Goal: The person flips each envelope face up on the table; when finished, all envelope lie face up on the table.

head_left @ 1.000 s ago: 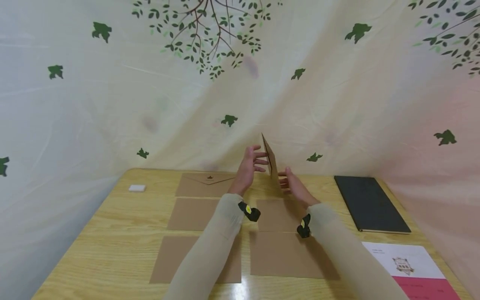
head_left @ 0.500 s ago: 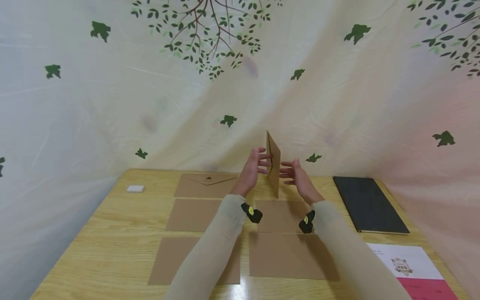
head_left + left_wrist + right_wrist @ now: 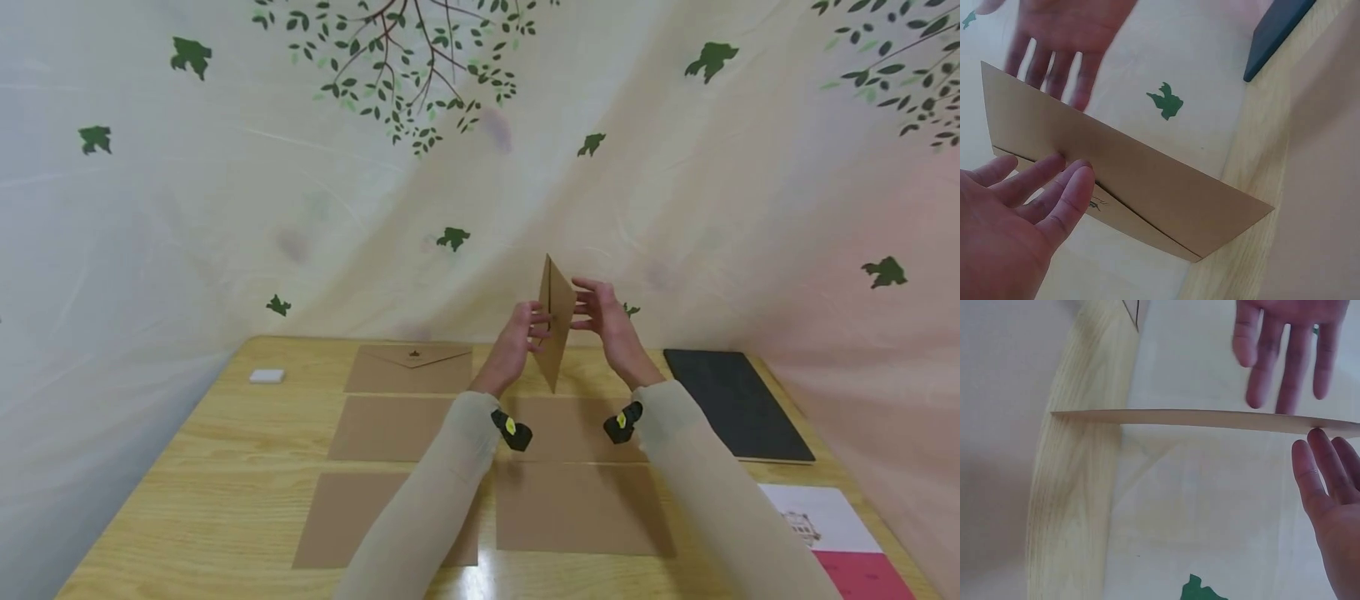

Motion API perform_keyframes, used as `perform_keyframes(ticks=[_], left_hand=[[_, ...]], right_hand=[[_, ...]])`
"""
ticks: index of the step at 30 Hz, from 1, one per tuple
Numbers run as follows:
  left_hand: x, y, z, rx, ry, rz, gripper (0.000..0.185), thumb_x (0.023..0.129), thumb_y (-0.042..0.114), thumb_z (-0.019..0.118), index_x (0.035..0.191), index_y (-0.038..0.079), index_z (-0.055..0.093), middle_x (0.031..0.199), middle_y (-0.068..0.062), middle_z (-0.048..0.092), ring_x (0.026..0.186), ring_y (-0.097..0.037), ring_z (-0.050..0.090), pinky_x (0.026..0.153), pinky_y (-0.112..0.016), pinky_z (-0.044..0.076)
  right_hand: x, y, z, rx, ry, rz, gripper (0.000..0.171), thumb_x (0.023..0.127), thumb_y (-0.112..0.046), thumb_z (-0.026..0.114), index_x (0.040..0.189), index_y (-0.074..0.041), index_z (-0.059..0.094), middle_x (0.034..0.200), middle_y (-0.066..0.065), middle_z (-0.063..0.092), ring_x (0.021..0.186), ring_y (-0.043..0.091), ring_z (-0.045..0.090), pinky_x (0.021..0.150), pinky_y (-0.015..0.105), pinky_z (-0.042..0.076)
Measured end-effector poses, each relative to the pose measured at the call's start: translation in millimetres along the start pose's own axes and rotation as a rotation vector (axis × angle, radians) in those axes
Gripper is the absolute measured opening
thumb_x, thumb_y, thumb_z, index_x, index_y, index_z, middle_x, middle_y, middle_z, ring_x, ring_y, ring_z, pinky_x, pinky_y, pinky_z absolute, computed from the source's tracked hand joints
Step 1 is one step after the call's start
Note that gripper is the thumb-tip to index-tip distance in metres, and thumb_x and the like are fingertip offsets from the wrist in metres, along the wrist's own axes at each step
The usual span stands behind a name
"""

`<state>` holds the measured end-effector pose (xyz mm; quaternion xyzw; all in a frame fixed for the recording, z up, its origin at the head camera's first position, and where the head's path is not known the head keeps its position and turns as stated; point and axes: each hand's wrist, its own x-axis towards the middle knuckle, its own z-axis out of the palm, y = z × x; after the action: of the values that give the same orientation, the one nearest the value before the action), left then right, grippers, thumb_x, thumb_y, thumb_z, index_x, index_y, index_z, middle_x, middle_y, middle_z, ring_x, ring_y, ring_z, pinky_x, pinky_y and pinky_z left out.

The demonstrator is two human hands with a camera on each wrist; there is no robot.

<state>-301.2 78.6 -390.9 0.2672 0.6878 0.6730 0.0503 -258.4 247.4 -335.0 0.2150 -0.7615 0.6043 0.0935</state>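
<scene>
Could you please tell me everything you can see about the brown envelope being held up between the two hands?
The envelope looks like plain kraft-brown paper, with a pointed flap seam and a small dark mark showing in the left wrist view. It is held on edge above the wooden table, seen nearly edge-on from the head camera. The left hand presses straight fingers against one face; the right hand touches the other with its fingertips.

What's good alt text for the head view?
Two hands, left hand and right hand, hold a brown envelope on edge above a wooden table. Five more envelopes lie flat below, and a black notebook lies at right.
</scene>
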Motion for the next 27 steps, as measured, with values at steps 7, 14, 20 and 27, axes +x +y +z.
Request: perform_keyframes(ticks=[7, 14, 20, 27], left_hand=[[-3.1, -13.2, 9.0, 0.061, -0.050, -0.040, 0.070, 0.099, 0.055, 0.011, 0.139, 0.002, 0.031, 0.137, -0.017, 0.045, 0.116, -0.037, 0.049, 0.089, -0.049, 0.044], [-5.5, -24.0, 16.7, 0.120, -0.091, -0.073, 0.067, 0.102, 0.049, 0.008, 0.141, 0.001, 0.032, 0.138, -0.016, 0.045, 0.118, -0.033, 0.049, 0.090, -0.044, 0.045], [-8.1, -27.2, 19.9, 0.177, -0.127, -0.108, 0.064, 0.102, 0.048, 0.007, 0.142, 0.004, 0.031, 0.139, -0.016, 0.045, 0.119, -0.033, 0.050, 0.088, -0.041, 0.046], [-7.9, -31.4, 22.6, 0.141, -0.137, -0.154, 0.064, 0.102, 0.048, 0.009, 0.142, 0.003, 0.031, 0.138, -0.018, 0.044, 0.120, -0.036, 0.049, 0.091, -0.047, 0.044]], right_hand=[[-3, 12, -14, -0.028, 0.063, -0.024, 0.054, 0.105, -0.031, 0.010, 0.142, 0.003, 0.030, 0.133, 0.028, 0.043, 0.114, 0.044, 0.046, 0.092, 0.058, 0.039], [-4, 20, -27, -0.067, 0.104, -0.013, 0.055, 0.105, -0.031, 0.010, 0.142, 0.004, 0.031, 0.131, 0.028, 0.045, 0.109, 0.045, 0.048, 0.089, 0.055, 0.043], [-15, 2, -24, -0.104, 0.127, -0.010, 0.052, 0.106, -0.025, 0.012, 0.139, 0.009, 0.033, 0.129, 0.032, 0.044, 0.109, 0.049, 0.047, 0.089, 0.056, 0.042], [-21, 15, -38, -0.106, 0.169, -0.006, 0.049, 0.106, -0.024, 0.015, 0.141, 0.006, 0.034, 0.120, 0.032, 0.048, 0.104, 0.047, 0.049, 0.087, 0.045, 0.048]])
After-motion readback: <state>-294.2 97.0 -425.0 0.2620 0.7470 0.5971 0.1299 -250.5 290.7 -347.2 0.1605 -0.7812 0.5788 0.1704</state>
